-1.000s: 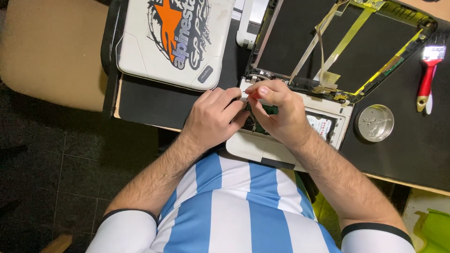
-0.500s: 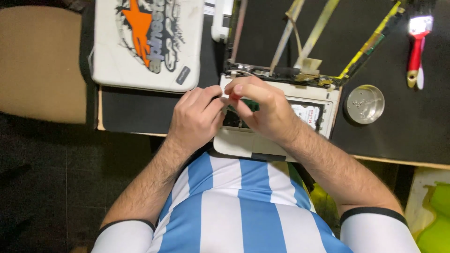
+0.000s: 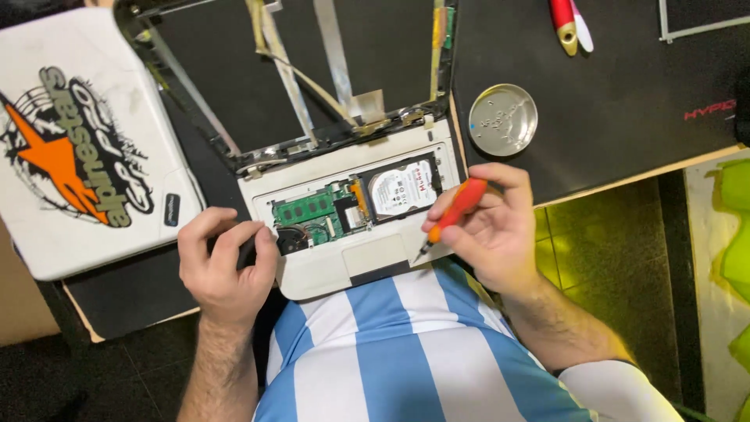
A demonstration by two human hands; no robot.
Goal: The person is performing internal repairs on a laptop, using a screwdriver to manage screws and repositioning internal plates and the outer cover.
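A person in a blue-and-white striped shirt works on a white, opened laptop base (image 3: 344, 262) whose cover is off, baring a green memory board (image 3: 303, 209), a silver hard drive (image 3: 401, 187) and a dark fan (image 3: 293, 239). Half a second earlier both hands met over the middle of the machine; now they have drawn apart to its two sides, leaving the internals uncovered, which suggests that one small step at the centre has ended. The right hand (image 3: 494, 230) holds a slim orange-handled screwdriver (image 3: 451, 215), fingers (image 3: 500, 173) wrapped close round the handle, tip slanting down to the laptop's front right corner. The left hand (image 3: 223, 266) rests at the front left corner, fingers (image 3: 242, 238) curled narrowly on a small dark item; what it is cannot be told. The laptop lies at the near edge of the black-matted worktop (image 3: 625, 117), its front overhanging toward the lap. Behind it the stripped black screen frame (image 3: 234, 86) with loose ribbon cables blocks movement away from the body. A white printed case with an orange star design (image 3: 78, 156) crowds the left. To the right a round silver metal dish (image 3: 502, 119) sits near, with open mat beyond it, and a red-and-white tool (image 3: 569, 23) lies well apart at the top.
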